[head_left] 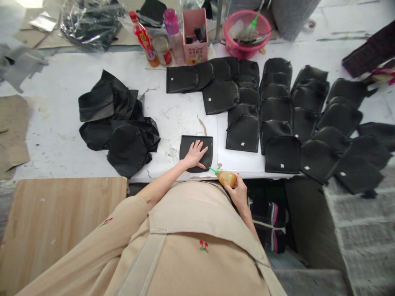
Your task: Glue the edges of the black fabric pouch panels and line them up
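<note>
A flat black fabric piece (185,144), straight along its far edge and rounded at the near one, lies on the white table near its front edge. My left hand (195,155) rests on it with fingers spread, holding nothing. My right hand (239,190) is wrapped round a squeeze bottle (226,179) of yellowish liquid. The bottle's green nozzle (213,170) points left, at the lower right corner of the black piece; whether the tip touches it, I cannot tell.
Left of the hands sits a heap of black fabric pieces (128,146). Overlapping black pieces (275,109) in rows cover the right side. Along the back stand a red-capped bottle (144,39), a glass jar (162,49), a pink box (195,37) and a pink basket (247,50).
</note>
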A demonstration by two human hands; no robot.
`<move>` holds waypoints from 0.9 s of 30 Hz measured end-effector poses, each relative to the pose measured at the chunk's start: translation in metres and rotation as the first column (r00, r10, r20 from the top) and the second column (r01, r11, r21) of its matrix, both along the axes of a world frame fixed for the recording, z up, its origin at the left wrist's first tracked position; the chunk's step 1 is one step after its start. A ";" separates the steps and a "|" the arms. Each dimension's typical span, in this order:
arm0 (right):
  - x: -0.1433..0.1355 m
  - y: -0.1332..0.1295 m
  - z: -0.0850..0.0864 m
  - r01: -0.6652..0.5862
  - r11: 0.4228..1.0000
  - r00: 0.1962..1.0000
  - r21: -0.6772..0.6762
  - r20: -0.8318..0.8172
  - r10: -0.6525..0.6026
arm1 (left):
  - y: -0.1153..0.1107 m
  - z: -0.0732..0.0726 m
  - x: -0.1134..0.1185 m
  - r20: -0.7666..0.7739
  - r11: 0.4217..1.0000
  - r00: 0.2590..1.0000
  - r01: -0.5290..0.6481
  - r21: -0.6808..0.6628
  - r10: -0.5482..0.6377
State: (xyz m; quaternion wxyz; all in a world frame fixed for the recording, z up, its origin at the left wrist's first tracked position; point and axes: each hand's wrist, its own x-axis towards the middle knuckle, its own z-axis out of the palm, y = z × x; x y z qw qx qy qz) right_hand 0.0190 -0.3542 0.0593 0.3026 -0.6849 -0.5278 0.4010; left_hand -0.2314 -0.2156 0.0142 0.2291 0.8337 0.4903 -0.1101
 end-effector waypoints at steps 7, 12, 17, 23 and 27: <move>-0.005 0.002 -0.007 0.025 1.000 0.999 0.002 -0.023 -0.025 | 0.002 -0.001 0.002 -0.001 0.999 1.000 -0.025 0.032 0.025; -0.003 0.000 -0.010 0.025 0.999 0.999 -0.020 -0.032 -0.025 | 0.002 -0.001 0.003 -0.005 0.999 1.000 -0.028 0.025 0.028; 0.003 -0.001 -0.002 0.038 0.999 0.999 -0.027 -0.034 -0.039 | 0.002 -0.002 0.004 0.004 0.998 0.998 -0.061 0.023 0.061; 0.004 0.002 -0.002 0.300 0.948 0.915 -0.107 -0.249 -0.318 | 0.008 -0.004 0.013 -0.008 0.985 0.987 -0.159 0.061 0.160; 0.002 0.003 -0.005 0.368 0.921 0.869 -0.127 -0.305 -0.389 | 0.013 -0.004 0.026 -0.036 0.961 0.966 -0.252 0.111 0.258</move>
